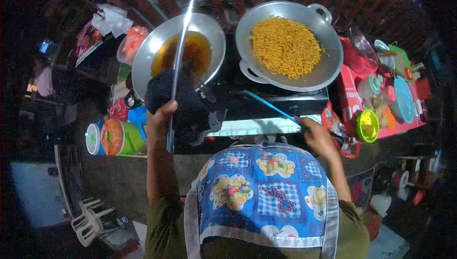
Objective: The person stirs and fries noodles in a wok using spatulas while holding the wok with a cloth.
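Note:
My left hand (163,116) is closed with its thumb along a long metal-handled utensil (180,54). Its far end rises past the left wok (141,71), too blurred to name. A dark cloth (169,92) is bunched at the same hand, covering most of its fingers and the wok's near edge. Brown oily liquid (185,51) lies in this wok. My right hand (317,137) is wrapped round a thin blue stick-like tool (272,105), pointing left over the stove (281,101). Cooked noodles (288,47) fill the middle of the right wok (328,71).
To the right, a pink-covered table (350,94) holds a yellow-green cup (367,125), a light-blue plate (403,99) and jars. On the left stand a green bucket (133,138) and a bag of orange-red items (134,42). White plastic chairs (90,221) are lower left.

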Action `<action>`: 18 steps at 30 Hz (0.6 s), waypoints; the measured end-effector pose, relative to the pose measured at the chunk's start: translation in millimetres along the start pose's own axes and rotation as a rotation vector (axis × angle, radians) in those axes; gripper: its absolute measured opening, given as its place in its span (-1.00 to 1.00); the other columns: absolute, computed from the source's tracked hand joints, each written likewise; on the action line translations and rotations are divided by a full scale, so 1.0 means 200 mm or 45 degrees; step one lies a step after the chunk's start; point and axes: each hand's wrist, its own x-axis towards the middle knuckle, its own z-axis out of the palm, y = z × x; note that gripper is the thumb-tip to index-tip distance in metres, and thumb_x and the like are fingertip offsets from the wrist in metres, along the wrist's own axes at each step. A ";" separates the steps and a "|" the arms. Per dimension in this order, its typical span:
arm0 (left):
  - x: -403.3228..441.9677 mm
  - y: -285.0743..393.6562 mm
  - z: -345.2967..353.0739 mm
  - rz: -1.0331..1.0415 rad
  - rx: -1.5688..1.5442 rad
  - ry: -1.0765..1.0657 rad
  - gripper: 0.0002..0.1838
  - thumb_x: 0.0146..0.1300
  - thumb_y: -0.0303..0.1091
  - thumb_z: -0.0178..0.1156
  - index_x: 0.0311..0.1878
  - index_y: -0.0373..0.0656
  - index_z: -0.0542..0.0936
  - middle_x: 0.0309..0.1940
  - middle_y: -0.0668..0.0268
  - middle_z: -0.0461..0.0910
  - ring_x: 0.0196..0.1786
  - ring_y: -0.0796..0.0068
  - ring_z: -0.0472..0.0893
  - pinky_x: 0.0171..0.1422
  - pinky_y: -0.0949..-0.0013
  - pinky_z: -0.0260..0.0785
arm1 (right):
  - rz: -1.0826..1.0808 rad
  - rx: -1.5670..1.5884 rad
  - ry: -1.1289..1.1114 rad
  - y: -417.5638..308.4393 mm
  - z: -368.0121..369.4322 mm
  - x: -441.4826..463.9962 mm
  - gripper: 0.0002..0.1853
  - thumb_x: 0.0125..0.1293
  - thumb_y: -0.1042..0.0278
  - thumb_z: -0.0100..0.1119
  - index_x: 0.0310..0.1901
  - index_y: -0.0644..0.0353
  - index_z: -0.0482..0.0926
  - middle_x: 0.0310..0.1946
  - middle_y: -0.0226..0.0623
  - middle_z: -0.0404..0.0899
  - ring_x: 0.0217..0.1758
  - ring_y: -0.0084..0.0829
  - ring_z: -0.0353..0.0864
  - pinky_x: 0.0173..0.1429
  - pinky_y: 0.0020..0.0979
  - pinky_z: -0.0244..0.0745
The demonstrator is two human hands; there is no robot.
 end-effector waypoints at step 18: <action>-0.15 0.05 0.29 0.125 0.413 -0.509 -0.51 -0.05 -0.50 0.26 0.01 -0.24 0.40 -0.18 0.32 0.49 -0.10 0.55 0.46 0.03 0.45 0.30 | -0.273 1.248 0.021 -0.57 0.29 0.47 -0.55 0.36 0.22 -0.14 0.22 0.22 0.17 0.02 -0.19 0.41 0.07 -0.37 0.40 0.09 -0.37 0.29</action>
